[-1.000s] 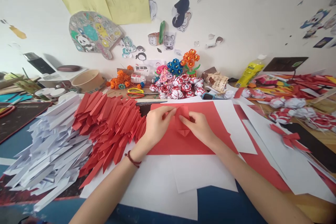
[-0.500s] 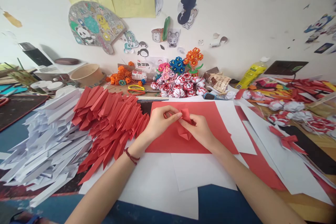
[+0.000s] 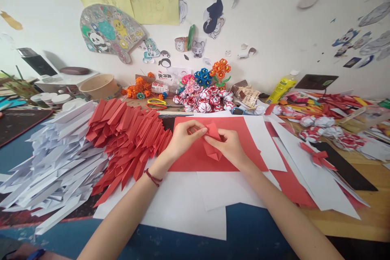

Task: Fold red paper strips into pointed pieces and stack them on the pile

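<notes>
Between my two hands is a small piece of folded red paper (image 3: 214, 152), held above a large red sheet (image 3: 185, 160). My left hand (image 3: 186, 138) pinches its upper left edge with thumb and fingers. On the other side my right hand (image 3: 230, 146) grips it, the thumb lying across its front. Part of the fold is hidden behind the fingers. Beneath the red sheet lie white sheets (image 3: 179, 207). Left of my left hand is a heap of folded red paper strips (image 3: 131, 134), beside a heap of folded white paper strips (image 3: 63, 162).
Red-and-white paper flowers (image 3: 204, 101) cluster at the back, near yellow-handled scissors (image 3: 156, 102) and a brown bowl (image 3: 100, 86). A yellow bottle (image 3: 282, 88) stands at the back right. White sheets (image 3: 313, 174) and a red paper bow (image 3: 319, 156) lie to the right.
The camera view has shifted slightly, so objects on the right appear further left. Both hands keep their pinch on the folded red paper, with little visible change in its shape.
</notes>
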`<action>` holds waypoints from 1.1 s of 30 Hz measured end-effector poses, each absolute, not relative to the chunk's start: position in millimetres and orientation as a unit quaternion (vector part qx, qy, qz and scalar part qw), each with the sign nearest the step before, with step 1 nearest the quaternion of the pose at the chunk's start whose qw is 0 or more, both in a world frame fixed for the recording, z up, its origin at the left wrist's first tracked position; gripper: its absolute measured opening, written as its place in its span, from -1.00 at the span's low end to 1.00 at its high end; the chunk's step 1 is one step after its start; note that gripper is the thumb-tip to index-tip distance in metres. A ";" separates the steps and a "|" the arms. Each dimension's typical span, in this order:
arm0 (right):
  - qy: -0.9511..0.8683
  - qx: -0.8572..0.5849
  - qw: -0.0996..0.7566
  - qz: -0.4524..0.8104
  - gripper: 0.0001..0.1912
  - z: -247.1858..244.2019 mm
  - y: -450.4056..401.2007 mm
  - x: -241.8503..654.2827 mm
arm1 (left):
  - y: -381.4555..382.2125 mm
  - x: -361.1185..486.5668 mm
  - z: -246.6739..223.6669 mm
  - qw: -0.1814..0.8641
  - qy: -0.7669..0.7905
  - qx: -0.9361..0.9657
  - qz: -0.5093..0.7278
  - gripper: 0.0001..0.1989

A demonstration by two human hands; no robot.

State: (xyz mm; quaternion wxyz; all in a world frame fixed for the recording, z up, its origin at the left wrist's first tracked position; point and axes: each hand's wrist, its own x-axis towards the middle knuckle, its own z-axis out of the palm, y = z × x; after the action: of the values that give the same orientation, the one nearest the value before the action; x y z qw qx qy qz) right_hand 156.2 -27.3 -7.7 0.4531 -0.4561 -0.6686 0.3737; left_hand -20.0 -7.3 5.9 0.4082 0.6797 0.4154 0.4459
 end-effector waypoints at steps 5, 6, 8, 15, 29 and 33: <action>-0.668 -0.454 0.457 0.373 -0.63 -8.4 -27.7 155.4 | -6.8 -16.0 1.3 0.440 0.408 0.656 0.458 -0.71; -0.667 -0.454 0.456 0.374 -0.63 -8.4 -27.7 155.3 | -6.5 -15.5 0.7 0.445 0.407 0.651 0.460 -0.71; -0.667 -0.457 0.455 0.373 -0.62 -8.5 -27.6 155.5 | -6.1 -14.6 0.3 0.454 0.406 0.643 0.464 -0.70; -0.676 -0.460 0.453 0.354 -0.57 -9.3 -27.7 156.8 | -7.5 -14.4 1.7 0.465 0.401 0.634 0.470 -0.71; -0.655 -0.426 0.462 0.420 -0.70 -7.5 -27.3 158.3 | -12.6 -18.2 10.0 0.463 0.392 0.648 0.461 -0.71; -0.652 -0.429 0.463 0.420 -0.71 -6.4 -27.7 158.1 | -13.4 -18.7 11.1 0.465 0.382 0.652 0.461 -0.71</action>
State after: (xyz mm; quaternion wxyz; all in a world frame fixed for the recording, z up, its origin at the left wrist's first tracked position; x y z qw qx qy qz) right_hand 158.1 -27.7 -6.4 0.4627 -0.4290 -0.6525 0.4197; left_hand -18.7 -13.4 11.1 0.4650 0.6523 0.3823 0.4606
